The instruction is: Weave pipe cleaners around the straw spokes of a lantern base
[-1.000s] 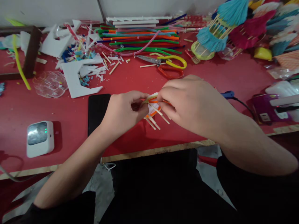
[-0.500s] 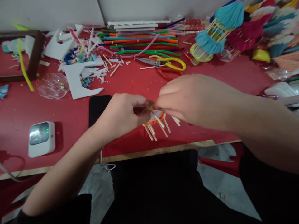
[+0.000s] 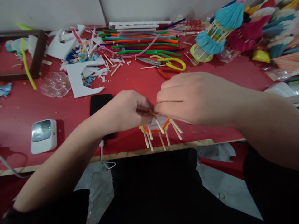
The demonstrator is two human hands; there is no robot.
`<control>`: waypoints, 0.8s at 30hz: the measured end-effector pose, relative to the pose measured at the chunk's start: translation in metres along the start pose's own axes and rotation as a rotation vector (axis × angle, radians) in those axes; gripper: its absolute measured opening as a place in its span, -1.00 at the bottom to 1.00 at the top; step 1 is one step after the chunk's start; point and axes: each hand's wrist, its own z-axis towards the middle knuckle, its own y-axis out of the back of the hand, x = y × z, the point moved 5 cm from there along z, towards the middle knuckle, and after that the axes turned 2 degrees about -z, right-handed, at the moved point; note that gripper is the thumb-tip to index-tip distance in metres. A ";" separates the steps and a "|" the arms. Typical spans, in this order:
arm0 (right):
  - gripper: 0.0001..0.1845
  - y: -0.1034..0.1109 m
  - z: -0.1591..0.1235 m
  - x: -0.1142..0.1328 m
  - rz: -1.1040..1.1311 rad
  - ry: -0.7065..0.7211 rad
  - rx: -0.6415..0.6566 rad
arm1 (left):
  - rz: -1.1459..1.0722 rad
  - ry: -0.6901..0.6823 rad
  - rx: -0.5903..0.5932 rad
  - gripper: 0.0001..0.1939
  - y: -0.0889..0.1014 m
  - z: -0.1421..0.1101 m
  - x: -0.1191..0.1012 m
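Note:
Both my hands meet over the front edge of the red table (image 3: 210, 74). My left hand (image 3: 127, 109) is closed, pinching the top of a small stick frame (image 3: 158, 132): an orange ring with several thin wooden sticks pointing down. My right hand (image 3: 193, 98) is closed too, its fingertips pinched on the same frame from the right. Most of the frame's top is hidden by my fingers. A black phone (image 3: 100, 102) lies flat just behind my left wrist.
Yellow-handled scissors (image 3: 168, 63) and a pile of coloured pipe cleaners (image 3: 142, 42) lie behind my hands. White foam scraps (image 3: 79, 77), a clear tray (image 3: 54, 84) and a dark frame (image 3: 37, 53) sit at the left. A white device (image 3: 43, 136) is near left; tasselled lanterns (image 3: 217, 31) stand at right.
My hands and the stick frame have shifted nearer to the table's front edge, and the frame has turned so its sticks point down. Both hands kept their pinch.

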 end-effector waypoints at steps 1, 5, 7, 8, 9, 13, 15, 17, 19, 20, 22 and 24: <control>-0.59 0.000 0.000 0.001 -0.010 0.011 -0.003 | 0.004 -0.001 0.018 -0.89 -0.001 0.001 0.001; -0.63 -0.008 -0.001 0.000 0.039 0.023 -0.008 | -0.079 0.011 0.101 -0.89 -0.003 0.007 0.007; -0.69 -0.016 -0.002 -0.002 0.110 -0.023 0.041 | -0.130 0.019 0.146 -0.89 -0.004 0.009 0.010; -0.72 -0.021 -0.003 -0.004 0.148 -0.056 0.062 | -0.146 0.020 0.165 -0.90 -0.005 0.010 0.012; -0.75 -0.025 -0.003 -0.007 0.188 -0.095 0.074 | -0.156 0.024 0.179 -0.90 -0.005 0.012 0.014; -0.86 -0.033 -0.004 -0.017 0.457 -0.257 -0.015 | -0.213 0.106 0.101 -0.86 0.002 0.019 0.029; -0.90 -0.035 -0.007 -0.023 0.609 -0.351 -0.104 | -0.326 0.187 0.057 -0.80 0.003 0.022 0.041; -0.94 -0.036 -0.011 -0.029 0.729 -0.467 -0.233 | -0.521 0.255 -0.038 -0.78 0.005 0.024 0.051; -0.94 -0.039 -0.016 -0.034 0.818 -0.600 -0.408 | -0.771 0.281 -0.192 -0.69 0.008 0.024 0.059; -0.92 -0.041 -0.019 -0.035 0.848 -0.666 -0.503 | -0.892 0.277 -0.242 -0.63 0.009 0.024 0.061; -0.89 -0.050 -0.026 -0.036 0.872 -0.793 -0.690 | -1.112 0.249 -0.301 -0.53 0.007 0.022 0.062; -0.86 -0.061 -0.032 -0.035 0.854 -0.918 -0.850 | -1.284 0.195 -0.339 -0.48 0.003 0.020 0.059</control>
